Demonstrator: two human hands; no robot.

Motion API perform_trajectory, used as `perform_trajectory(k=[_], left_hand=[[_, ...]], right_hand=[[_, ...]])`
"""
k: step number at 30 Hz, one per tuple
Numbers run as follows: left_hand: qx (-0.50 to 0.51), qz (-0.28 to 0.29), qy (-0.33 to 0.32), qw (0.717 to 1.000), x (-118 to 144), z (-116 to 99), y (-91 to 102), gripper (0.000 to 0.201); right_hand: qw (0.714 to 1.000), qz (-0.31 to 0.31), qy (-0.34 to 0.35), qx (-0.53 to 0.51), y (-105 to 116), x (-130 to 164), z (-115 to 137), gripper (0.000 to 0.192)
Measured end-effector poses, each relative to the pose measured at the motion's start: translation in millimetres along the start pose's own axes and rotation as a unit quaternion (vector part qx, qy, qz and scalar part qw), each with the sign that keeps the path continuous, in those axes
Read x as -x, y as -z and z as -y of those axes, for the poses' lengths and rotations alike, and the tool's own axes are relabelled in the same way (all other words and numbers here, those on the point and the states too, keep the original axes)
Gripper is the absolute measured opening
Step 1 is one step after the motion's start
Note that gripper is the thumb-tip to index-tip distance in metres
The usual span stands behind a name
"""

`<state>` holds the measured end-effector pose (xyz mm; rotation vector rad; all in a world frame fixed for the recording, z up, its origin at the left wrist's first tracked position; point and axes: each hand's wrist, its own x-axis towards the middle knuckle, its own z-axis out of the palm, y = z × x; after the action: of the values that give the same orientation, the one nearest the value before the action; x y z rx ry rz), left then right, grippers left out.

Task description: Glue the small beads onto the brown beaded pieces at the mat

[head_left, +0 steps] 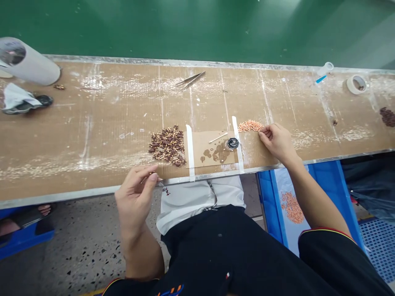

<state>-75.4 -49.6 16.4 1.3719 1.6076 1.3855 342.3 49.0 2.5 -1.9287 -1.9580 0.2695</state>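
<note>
My left hand (135,193) hovers at the near edge of the workbench and pinches a small brown part (147,177) between thumb and fingers. Just beyond it lies a pile of brown parts (168,146). My right hand (276,141) rests on the bench with its fingertips at the edge of a small pile of orange pieces (250,126); whether it grips one I cannot tell. Between the hands a taped-down cardboard square (212,150) carries a small black round dish (233,143), a thin stick (217,137) and brown stains.
Tweezers (191,79) lie at the far side. A white cylinder (29,61) and a cloth-covered object (21,100) sit far left. A tape roll (356,84) and a small plastic tool (323,72) are far right. A blue bin (336,185) with orange pieces stands below.
</note>
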Motion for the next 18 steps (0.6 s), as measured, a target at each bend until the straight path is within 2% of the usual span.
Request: perform_trajectory(k=[5, 10, 14, 18], left_hand=[[0.110, 0.092, 0.086, 0.986, 4.9, -9.4, -26.2, 0.013], [0.205, 0.210, 0.094, 0.951, -3.8, -10.3, -63.4, 0.017], [0.235, 0.228, 0.113, 0.938, -10.6, -5.3, -82.3, 0.022], [0.262, 0.225, 0.121, 0.931, -11.2, 2.1, -84.5, 0.032]], right_hand=[[1.000, 0.017, -0.002, 0.017, 1.7, -7.7, 6.1, 0.018], [0.998, 0.046, 0.023, 0.020, 4.0, -16.3, 3.2, 0.018], [0.997, 0.058, 0.045, 0.022, 7.2, -13.9, 0.8, 0.018], [0.997, 0.055, 0.047, 0.025, 8.4, -7.7, 1.1, 0.018]])
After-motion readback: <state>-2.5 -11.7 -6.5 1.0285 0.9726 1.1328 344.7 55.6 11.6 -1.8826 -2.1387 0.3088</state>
